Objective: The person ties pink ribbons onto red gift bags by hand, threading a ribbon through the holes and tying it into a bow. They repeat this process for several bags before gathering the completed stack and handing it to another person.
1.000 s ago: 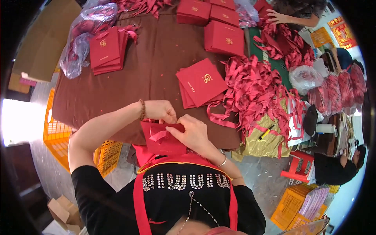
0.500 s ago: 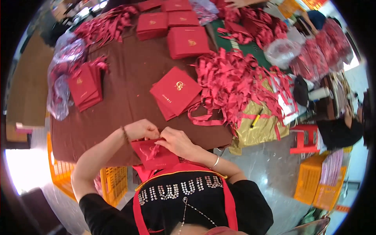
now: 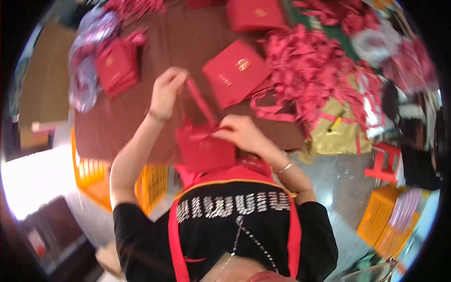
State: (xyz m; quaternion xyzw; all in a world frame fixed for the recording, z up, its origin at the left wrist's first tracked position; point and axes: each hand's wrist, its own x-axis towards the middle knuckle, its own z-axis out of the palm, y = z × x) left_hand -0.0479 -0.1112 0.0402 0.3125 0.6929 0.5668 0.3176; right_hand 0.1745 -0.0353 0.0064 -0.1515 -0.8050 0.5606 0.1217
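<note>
Close to my body, over the table's near edge, is a flat red gift bag with ribbon along its top. My left hand is raised above it to the left, fingers pinched on the end of a red ribbon. That ribbon stretches tautly down to the bag's top edge. There my right hand grips the ribbon and the bag's upper right part, its fingertips partly blurred. Just beyond lies a small stack of similar red bags with a gold emblem.
A large heap of red ribbons lies to the right, beside gold wrapping with a yellow pen. More red bags sit at left near clear plastic. An orange crate stands below the brown tablecloth.
My left hand has moved up and away from the bag, drawing the ribbon out straight. My right hand stays at the bag's top. The whole view has shifted.
</note>
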